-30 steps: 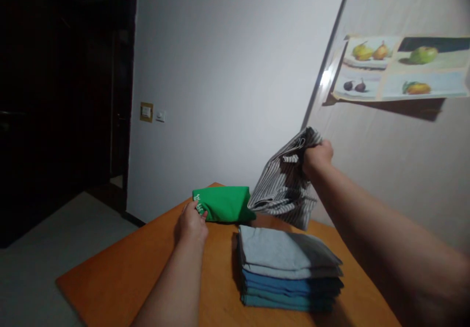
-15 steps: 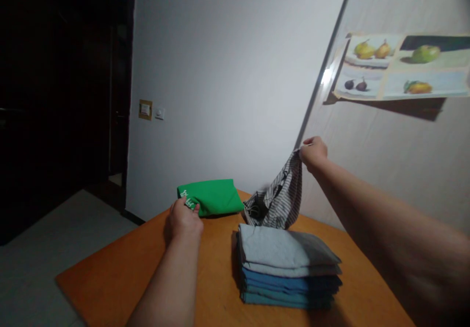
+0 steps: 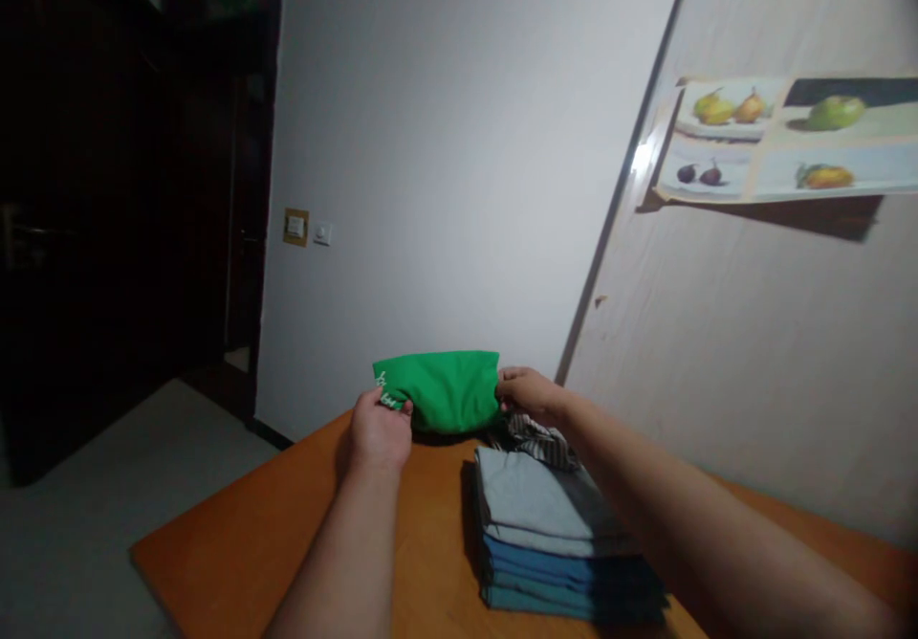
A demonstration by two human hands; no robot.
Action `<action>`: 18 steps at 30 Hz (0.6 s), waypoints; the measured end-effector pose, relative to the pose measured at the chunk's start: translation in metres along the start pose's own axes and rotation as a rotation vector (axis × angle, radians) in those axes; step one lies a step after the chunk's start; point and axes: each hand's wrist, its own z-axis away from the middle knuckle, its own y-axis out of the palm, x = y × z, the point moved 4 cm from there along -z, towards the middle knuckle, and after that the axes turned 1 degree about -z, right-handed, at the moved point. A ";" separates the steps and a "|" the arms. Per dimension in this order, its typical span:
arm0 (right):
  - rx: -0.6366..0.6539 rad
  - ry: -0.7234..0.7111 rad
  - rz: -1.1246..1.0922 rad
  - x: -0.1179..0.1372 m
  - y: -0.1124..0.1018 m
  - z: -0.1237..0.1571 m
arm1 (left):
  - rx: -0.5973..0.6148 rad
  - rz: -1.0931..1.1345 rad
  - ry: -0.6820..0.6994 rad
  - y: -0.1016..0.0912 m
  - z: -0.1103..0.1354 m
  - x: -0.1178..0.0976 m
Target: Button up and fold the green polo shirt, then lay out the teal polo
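Green folded cloth with white lettering [image 3: 453,388], at the far end of the orange-brown wooden counter [image 3: 430,534]. Left hand [image 3: 382,433] pinches its left end by the lettering; right hand [image 3: 532,394] appears to pinch the right edge. Whether the cloth is lifted clear, I can't tell from my remote view. My judgement: light, soft, limp, hardly fragile — best held near both end corners, all layers together, lest the fold slip open. Rumpled dark-and-white striped cloth [image 3: 541,443] below the right hand — just behind the neat stack of folded grey, blue and teal fabric [image 3: 541,500].
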 end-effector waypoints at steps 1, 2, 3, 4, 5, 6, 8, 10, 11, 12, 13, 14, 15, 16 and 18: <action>-0.040 -0.034 -0.038 0.008 -0.003 -0.002 | 0.009 0.007 0.007 0.002 0.000 0.001; -0.086 -0.067 -0.072 0.017 -0.008 -0.004 | 0.007 0.007 0.018 0.003 0.000 0.003; -0.131 -0.101 -0.107 0.027 -0.015 -0.007 | -0.008 -0.004 0.032 0.002 0.000 0.005; -0.172 -0.127 -0.131 0.036 -0.022 -0.009 | -0.026 -0.017 0.037 0.001 -0.001 0.007; -0.200 -0.137 -0.142 0.044 -0.030 -0.011 | -0.041 -0.028 0.030 0.000 -0.001 0.009; -0.213 -0.130 -0.134 0.050 -0.037 -0.012 | -0.049 -0.032 0.011 -0.002 -0.002 0.011; -0.206 -0.068 -0.076 0.050 -0.046 -0.012 | -0.043 -0.023 -0.043 -0.005 -0.002 0.014; -0.156 0.029 0.010 0.038 -0.047 -0.007 | -0.028 -0.010 -0.091 -0.007 -0.003 0.015; -0.120 0.075 0.049 0.029 -0.043 -0.003 | -0.020 0.002 -0.108 -0.008 -0.003 0.015; -0.073 0.119 0.088 0.018 -0.038 0.002 | -0.010 0.014 -0.120 -0.008 -0.002 0.014; -0.020 0.153 0.118 0.008 -0.031 0.008 | -0.001 0.024 -0.129 -0.007 -0.002 0.014; 0.034 0.176 0.134 0.000 -0.023 0.013 | 0.008 0.031 -0.135 -0.006 -0.002 0.014; 0.084 0.186 0.137 -0.007 -0.014 0.018 | 0.015 0.032 -0.137 -0.005 -0.002 0.014; 0.123 0.188 0.134 -0.011 -0.007 0.022 | 0.017 0.023 -0.134 -0.005 -0.003 0.015; 0.165 0.170 0.114 -0.011 0.004 0.026 | -0.003 -0.035 -0.097 -0.005 -0.003 0.014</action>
